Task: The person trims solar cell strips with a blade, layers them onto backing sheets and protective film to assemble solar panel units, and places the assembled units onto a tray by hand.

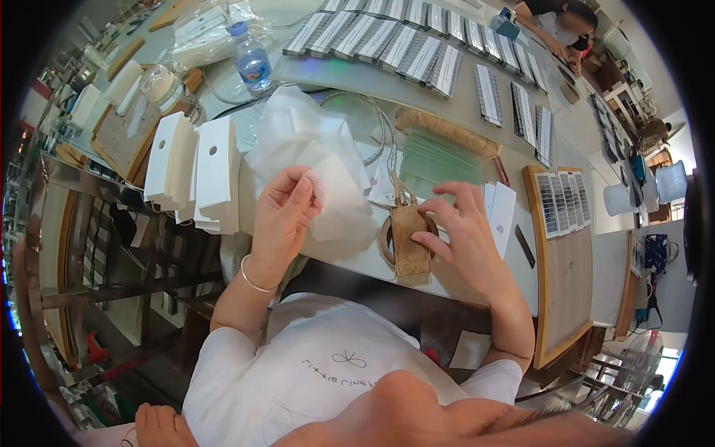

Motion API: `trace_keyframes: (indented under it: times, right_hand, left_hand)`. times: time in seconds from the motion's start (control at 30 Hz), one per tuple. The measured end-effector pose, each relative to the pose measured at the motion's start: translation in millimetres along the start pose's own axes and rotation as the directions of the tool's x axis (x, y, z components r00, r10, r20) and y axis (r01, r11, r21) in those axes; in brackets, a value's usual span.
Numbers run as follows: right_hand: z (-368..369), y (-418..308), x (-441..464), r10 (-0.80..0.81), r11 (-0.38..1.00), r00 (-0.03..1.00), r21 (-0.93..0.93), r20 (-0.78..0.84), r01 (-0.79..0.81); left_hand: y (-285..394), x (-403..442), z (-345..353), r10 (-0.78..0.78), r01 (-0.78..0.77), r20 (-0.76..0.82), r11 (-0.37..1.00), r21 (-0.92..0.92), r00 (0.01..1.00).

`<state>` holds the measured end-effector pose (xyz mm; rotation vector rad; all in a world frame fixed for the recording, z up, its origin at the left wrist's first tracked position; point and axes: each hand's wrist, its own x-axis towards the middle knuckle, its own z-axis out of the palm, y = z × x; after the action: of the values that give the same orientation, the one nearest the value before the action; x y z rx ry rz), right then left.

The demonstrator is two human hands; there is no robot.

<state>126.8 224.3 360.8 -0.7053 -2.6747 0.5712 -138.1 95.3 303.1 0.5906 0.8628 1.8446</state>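
My left hand (287,212) is closed in a pinch, thumb against fingers, at the left edge of a thin translucent sheet (339,197). What sits between the fingertips is too faint to make out. Under that sheet lies a crumpled translucent plastic bag (287,123). My right hand (465,242), thumb and fingers apart, hovers by the right side of a worn brown block (411,249) with a cord at its top; whether it touches the block is unclear. A roll of tape (386,240) is partly hidden beside the block. White cards (500,212) lie beyond my right hand.
Stacks of white cards with holes (170,160) stand at left, near a water bottle (253,63). Greenish glass strips (439,164) lie ahead. Rows of striped strips (402,48) fill the far table. A wood-framed board (562,276) stands right. Another person (555,30) sits far right.
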Motion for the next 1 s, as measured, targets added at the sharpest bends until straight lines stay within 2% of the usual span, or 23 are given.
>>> trace_keyframes:
  times: [0.03, 0.07, 0.1, 0.17, 0.2, 0.27, 0.43, 0.53, 0.67, 0.77, 0.8, 0.83, 0.87, 0.9, 0.93, 0.97, 1.0]
  right_hand:
    - [-2, -6, 6, -0.043, 0.999, 0.994, -0.024, -0.099, 0.041]
    - [-3, -14, 12, -0.083, 0.996, 0.977, -0.049, -0.195, 0.075]
    - [-4, -23, 19, -0.077, 0.997, 0.978, -0.045, -0.195, 0.07]
    - [-3, -43, 38, -0.071, 0.91, 0.987, 0.396, -0.145, 0.123]
    - [-1, -50, 48, -0.063, 0.912, 0.986, 0.392, -0.151, 0.119]
    - [3, -59, 68, -0.178, 0.864, 0.971, 0.447, -0.158, 0.231]
    - [18, -55, 82, -0.197, 0.795, 0.974, 0.564, -0.11, 0.224]
    - [22, -54, 82, -0.187, 0.766, 0.98, 0.615, -0.07, 0.19]
    - [26, -50, 85, -0.135, 0.734, 0.989, 0.664, -0.059, 0.14]
    - [32, -42, 94, -0.097, 0.665, 0.993, 0.737, -0.073, 0.119]
    - [32, -36, 100, -0.094, 0.665, 0.993, 0.737, -0.073, 0.117]
    - [31, -28, 110, -0.014, 0.681, 0.997, 0.729, -0.078, 0.067]
    - [30, -19, 119, 0.066, 0.693, 0.994, 0.72, -0.084, 0.015]
    - [29, -10, 128, 0.072, 0.693, 0.994, 0.721, -0.088, 0.014]
    - [27, -1, 137, 0.119, 0.737, 0.985, 0.676, -0.121, -0.006]
    - [25, 6, 144, 0.164, 0.776, 0.974, 0.629, -0.157, -0.029]
    - [24, 9, 151, 0.17, 0.776, 0.972, 0.63, -0.162, -0.031]
  left_hand:
    - [-1, 0, 3, 0.064, -0.066, 0.04, 0.997, 0.05, 0.997]
    - [0, 1, 8, 0.063, -0.065, 0.036, 0.997, 0.052, 0.997]
    - [1, 2, 14, 0.109, -0.115, 0.057, 0.986, 0.123, 0.992]
    - [0, 3, 23, 0.145, -0.161, 0.094, 0.968, 0.192, 0.985]
    - [0, 3, 26, 0.175, -0.196, 0.11, 0.954, 0.227, 0.978]
    - [0, 3, 29, 0.208, -0.237, 0.133, 0.936, 0.259, 0.969]
    - [4, 6, 19, 0.28, -0.334, 0.232, 0.912, 0.237, 0.931]
    - [2, 8, 9, 0.201, -0.251, 0.242, 0.948, 0.198, 0.949]
    - [0, 14, 11, 0.177, -0.224, 0.276, 0.963, 0.147, 0.945]
    - [2, 21, 12, 0.209, -0.253, 0.192, 0.936, 0.243, 0.959]
    - [9, 26, 9, 0.243, -0.259, 0.089, 0.919, 0.298, 0.966]
    - [17, 28, 7, 0.278, -0.256, -0.014, 0.9, 0.353, 0.96]
    - [27, 29, 9, 0.451, -0.376, -0.082, 0.82, 0.431, 0.889]
    - [35, 30, 10, 0.61, -0.473, -0.13, 0.715, 0.514, 0.782]
    - [37, 26, 7, 0.606, -0.473, -0.121, 0.716, 0.513, 0.786]
    - [38, 17, 3, 0.76, -0.6, 0.161, 0.345, 0.722, 0.63]
    - [38, 13, 2, 0.758, -0.637, 0.47, -0.095, 0.765, 0.452]
